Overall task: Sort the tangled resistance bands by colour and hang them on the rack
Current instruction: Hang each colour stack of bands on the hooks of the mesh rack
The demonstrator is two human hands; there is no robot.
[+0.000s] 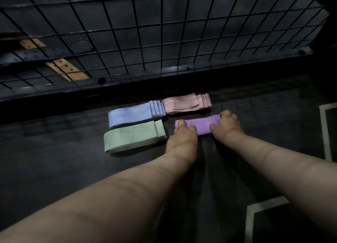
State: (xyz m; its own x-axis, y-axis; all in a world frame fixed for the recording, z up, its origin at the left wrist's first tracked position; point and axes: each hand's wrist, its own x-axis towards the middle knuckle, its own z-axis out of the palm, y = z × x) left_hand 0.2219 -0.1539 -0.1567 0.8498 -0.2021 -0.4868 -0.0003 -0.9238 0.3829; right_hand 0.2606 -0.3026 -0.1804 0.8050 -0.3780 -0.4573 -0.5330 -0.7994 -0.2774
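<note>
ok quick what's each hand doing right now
left hand: fingers curled on the left end of the purple bands, gripping it.
right hand: gripping the right end of the same stack.

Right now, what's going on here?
A person grips the purple bands at both ends, left hand and right hand. The blue bands, pink bands and green bands lie in separate folded stacks beside them on the dark floor. None of these hangs on the wire rack behind yet.

Blue stack point(131, 114); green stack point(131, 136); pink stack point(184, 104) — purple stack point(198, 124)
</note>
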